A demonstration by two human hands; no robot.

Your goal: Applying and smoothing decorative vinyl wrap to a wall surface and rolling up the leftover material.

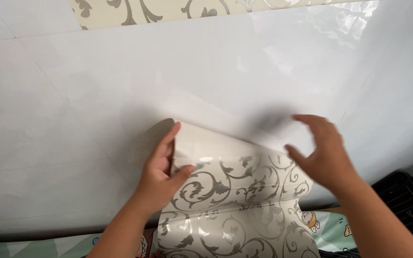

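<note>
Two hands | left hand fingers pinch patterned sheet | right hand fingers spread, empty

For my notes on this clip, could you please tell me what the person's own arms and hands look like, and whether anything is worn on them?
Both forearms are bare, with no sleeves in view. The left hand and the right hand wear no gloves, rings, watch or bracelet that I can see. The fingers are uncovered, with short nails.

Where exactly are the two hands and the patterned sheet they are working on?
left hand (161,174), head view, on the back of the hand
right hand (323,155), head view, on the back of the hand
patterned sheet (237,205), head view, on its scroll-printed face
</note>
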